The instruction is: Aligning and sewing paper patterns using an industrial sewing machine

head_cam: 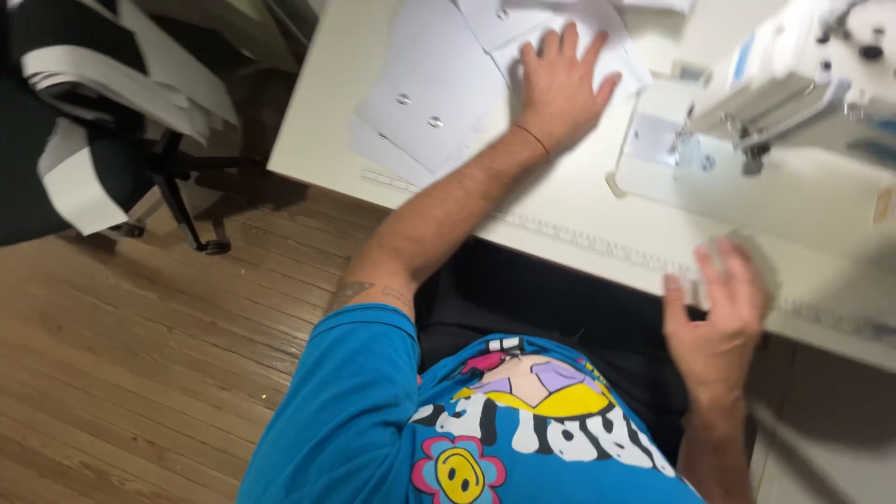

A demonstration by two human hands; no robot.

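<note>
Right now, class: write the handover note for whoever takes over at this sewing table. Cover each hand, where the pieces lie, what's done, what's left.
Left hand: flat, fingers spread, on the white fabric pieces at the table's far left.
Right hand: blurred at the table's near edge; whether it holds anything cannot be told.
Sewing machine: at the right, nothing visible under its needle.
Done: pieces lie in a loose pile.
Left: no piece is at the machine yet.

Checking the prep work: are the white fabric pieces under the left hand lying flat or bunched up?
Flat. The white pieces lie spread and overlapping on the table, the left hand palm-down on them.
</note>
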